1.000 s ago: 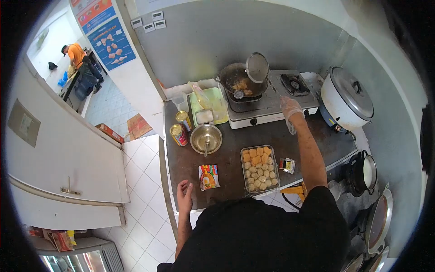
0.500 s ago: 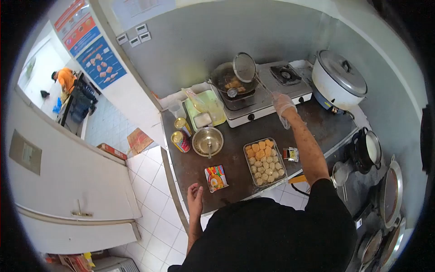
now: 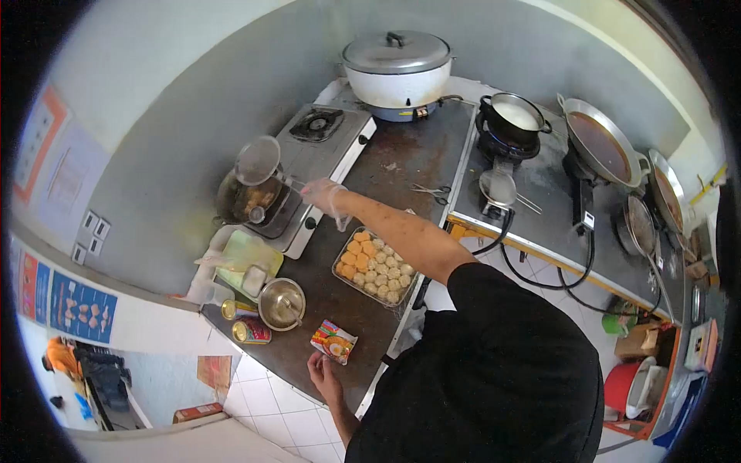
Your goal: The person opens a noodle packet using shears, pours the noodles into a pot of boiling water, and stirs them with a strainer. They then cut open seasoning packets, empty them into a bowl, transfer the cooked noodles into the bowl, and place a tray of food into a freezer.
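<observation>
"Head view, right hand?"

"Item one, on my feed: right hand (image 3: pixel 326 199) in clear plastic glove, clenched on the handle of a strainer (image 3: pixel 258 160). I see the strainer's round mesh across the edge of a wok (image 3: pixel 228 199); wok on the stove (image 3: pixel 315 163), browned food (image 3: pixel 258 194) in it."

"Left hand?"

"Item two: left hand (image 3: pixel 324 375), bare, grasping nothing, fingers loosely bent, beside a colourful packet (image 3: pixel 334 341). My view is too small there to say whether fingertips and packet touch. Packet flat, near the counter's edge."

"Remaining stock, same view?"

"Dark counter (image 3: pixel 409 158): one clear container (image 3: pixel 336 271), orange pieces (image 3: pixel 353 259) at one end, pale balls (image 3: pixel 388 275) at the other. One metal bowl (image 3: pixel 265 306), fork (image 3: pixel 291 308) inside. Two cans (image 3: pixel 252 332), beside the bowl. One green tray (image 3: pixel 234 258), near the stove. One pair of scissors (image 3: pixel 431 190). One large lidded cooker (image 3: pixel 397 81), past the stove."

"Adjoining counter?"

"One black pot (image 3: pixel 515 136), white contents, on a burner. One small strainer (image 3: pixel 498 187), just beside. I also list one co-worker (image 3: pixel 63 359), orange top, well apart."
</observation>
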`<action>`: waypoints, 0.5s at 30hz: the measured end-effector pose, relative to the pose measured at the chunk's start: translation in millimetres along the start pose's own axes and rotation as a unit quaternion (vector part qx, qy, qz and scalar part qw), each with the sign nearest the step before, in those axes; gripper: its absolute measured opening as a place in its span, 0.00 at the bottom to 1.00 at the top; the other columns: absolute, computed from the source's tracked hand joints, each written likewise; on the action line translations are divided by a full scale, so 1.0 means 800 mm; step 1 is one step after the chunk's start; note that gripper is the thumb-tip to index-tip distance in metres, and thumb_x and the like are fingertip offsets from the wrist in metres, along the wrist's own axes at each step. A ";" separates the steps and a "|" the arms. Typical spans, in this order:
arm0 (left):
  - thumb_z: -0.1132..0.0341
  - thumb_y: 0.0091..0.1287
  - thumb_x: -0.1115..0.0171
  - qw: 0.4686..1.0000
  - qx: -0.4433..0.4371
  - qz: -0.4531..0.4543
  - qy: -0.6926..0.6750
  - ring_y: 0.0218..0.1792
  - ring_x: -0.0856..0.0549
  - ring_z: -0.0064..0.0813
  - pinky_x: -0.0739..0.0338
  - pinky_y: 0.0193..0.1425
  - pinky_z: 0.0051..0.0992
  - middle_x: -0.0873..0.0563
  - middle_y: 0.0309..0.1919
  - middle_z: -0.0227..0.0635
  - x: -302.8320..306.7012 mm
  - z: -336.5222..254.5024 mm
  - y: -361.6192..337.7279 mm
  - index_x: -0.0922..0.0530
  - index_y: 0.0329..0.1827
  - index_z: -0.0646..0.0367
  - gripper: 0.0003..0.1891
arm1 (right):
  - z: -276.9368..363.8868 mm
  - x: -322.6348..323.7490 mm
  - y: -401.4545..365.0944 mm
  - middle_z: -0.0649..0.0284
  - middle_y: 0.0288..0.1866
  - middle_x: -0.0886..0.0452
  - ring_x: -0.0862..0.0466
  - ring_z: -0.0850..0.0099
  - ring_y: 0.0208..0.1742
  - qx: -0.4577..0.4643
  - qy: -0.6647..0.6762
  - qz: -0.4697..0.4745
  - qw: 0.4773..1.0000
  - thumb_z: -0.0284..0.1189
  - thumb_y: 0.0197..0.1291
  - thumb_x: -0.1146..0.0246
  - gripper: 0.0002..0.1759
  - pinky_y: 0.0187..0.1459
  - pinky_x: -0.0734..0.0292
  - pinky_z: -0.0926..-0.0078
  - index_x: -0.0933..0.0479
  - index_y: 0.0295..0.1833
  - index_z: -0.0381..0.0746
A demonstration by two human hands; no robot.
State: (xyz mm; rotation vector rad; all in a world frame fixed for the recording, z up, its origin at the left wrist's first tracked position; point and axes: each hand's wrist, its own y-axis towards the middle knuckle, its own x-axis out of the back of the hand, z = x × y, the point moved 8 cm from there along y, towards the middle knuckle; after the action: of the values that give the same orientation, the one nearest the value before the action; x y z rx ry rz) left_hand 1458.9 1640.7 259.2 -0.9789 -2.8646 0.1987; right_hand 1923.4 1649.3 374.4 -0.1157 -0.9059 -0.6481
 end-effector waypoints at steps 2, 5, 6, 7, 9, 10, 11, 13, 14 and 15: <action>0.66 0.71 0.42 0.998 -0.043 0.042 0.002 0.50 0.22 0.28 0.28 0.56 0.27 0.21 0.48 0.38 -0.026 -0.025 0.011 0.27 0.54 0.63 0.13 | 0.016 0.015 -0.019 0.63 0.32 0.21 0.19 0.67 0.33 0.086 -0.001 -0.027 0.996 0.37 0.61 0.39 0.17 0.37 0.22 0.68 0.23 0.54 0.42; 0.66 0.71 0.42 0.992 -0.080 0.093 -0.004 0.50 0.22 0.28 0.27 0.56 0.27 0.20 0.48 0.40 -0.057 -0.049 0.026 0.27 0.55 0.63 0.14 | 0.025 0.040 -0.101 0.79 0.17 0.43 0.44 0.86 0.14 -0.222 0.641 0.031 0.734 0.32 0.61 0.36 0.16 0.15 0.52 0.81 0.25 0.55 0.47; 0.66 0.71 0.42 0.992 -0.079 0.100 -0.001 0.50 0.22 0.28 0.27 0.56 0.27 0.20 0.48 0.40 -0.065 -0.050 0.027 0.27 0.55 0.63 0.14 | 0.026 0.060 -0.124 0.79 0.17 0.43 0.44 0.86 0.14 -0.224 0.643 0.023 0.732 0.32 0.61 0.36 0.16 0.15 0.52 0.81 0.25 0.55 0.47; 0.65 0.72 0.42 0.993 -0.067 0.101 -0.013 0.48 0.22 0.25 0.26 0.52 0.26 0.21 0.48 0.37 -0.074 -0.046 0.029 0.27 0.56 0.62 0.14 | 0.028 0.078 -0.147 0.79 0.17 0.42 0.44 0.86 0.14 -0.204 0.668 0.031 0.715 0.31 0.62 0.36 0.17 0.14 0.53 0.82 0.25 0.57 0.46; 0.63 0.73 0.43 0.992 -0.054 0.112 -0.023 0.45 0.22 0.22 0.25 0.49 0.24 0.21 0.47 0.34 -0.092 -0.035 0.031 0.26 0.56 0.61 0.15 | 0.025 0.117 -0.199 0.79 0.17 0.42 0.44 0.85 0.13 -0.186 0.693 0.028 0.696 0.31 0.63 0.37 0.18 0.14 0.53 0.82 0.26 0.58 0.45; 0.63 0.72 0.42 0.992 -0.063 0.106 0.001 0.46 0.22 0.23 0.25 0.49 0.24 0.21 0.48 0.33 -0.099 -0.028 0.032 0.26 0.57 0.60 0.15 | 0.022 0.143 -0.230 0.78 0.16 0.41 0.43 0.85 0.11 -0.163 0.695 0.024 0.700 0.32 0.64 0.37 0.20 0.12 0.52 0.83 0.27 0.60 0.43; 0.62 0.72 0.42 0.991 -0.072 0.107 0.023 0.47 0.22 0.23 0.25 0.49 0.24 0.21 0.49 0.32 -0.112 -0.022 0.030 0.26 0.57 0.59 0.15 | 0.015 0.175 -0.266 0.78 0.15 0.40 0.42 0.85 0.10 -0.141 0.694 0.014 0.706 0.33 0.64 0.37 0.21 0.10 0.50 0.84 0.29 0.61 0.42; 0.64 0.72 0.42 0.988 -0.023 0.153 0.011 0.49 0.23 0.24 0.27 0.52 0.25 0.21 0.51 0.34 -0.145 -0.013 0.015 0.27 0.58 0.60 0.16 | -0.010 0.241 -0.354 0.78 0.14 0.40 0.41 0.86 0.10 -0.136 0.697 -0.037 0.703 0.33 0.64 0.37 0.22 0.10 0.50 0.86 0.29 0.62 0.41; 0.65 0.71 0.41 0.985 0.026 0.171 0.001 0.51 0.23 0.26 0.29 0.56 0.26 0.22 0.53 0.37 -0.161 -0.001 0.007 0.28 0.59 0.61 0.17 | -0.017 0.276 -0.401 0.79 0.14 0.41 0.41 0.87 0.09 -0.124 0.702 -0.061 0.699 0.34 0.64 0.36 0.23 0.09 0.49 0.88 0.28 0.63 0.40; 0.64 0.70 0.40 0.986 0.024 0.156 0.055 0.50 0.24 0.25 0.29 0.55 0.26 0.22 0.53 0.36 -0.172 0.011 0.006 0.28 0.60 0.62 0.18 | -0.027 0.318 -0.456 0.79 0.13 0.41 0.42 0.88 0.09 -0.136 0.668 -0.120 0.722 0.34 0.64 0.36 0.24 0.09 0.49 0.87 0.29 0.64 0.40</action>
State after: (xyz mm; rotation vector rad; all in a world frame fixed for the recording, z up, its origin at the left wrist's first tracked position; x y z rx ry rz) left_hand 1569.0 1558.8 241.8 -1.3799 -2.5828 0.2295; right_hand 1843.4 1227.2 492.7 0.2141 0.6121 -0.8805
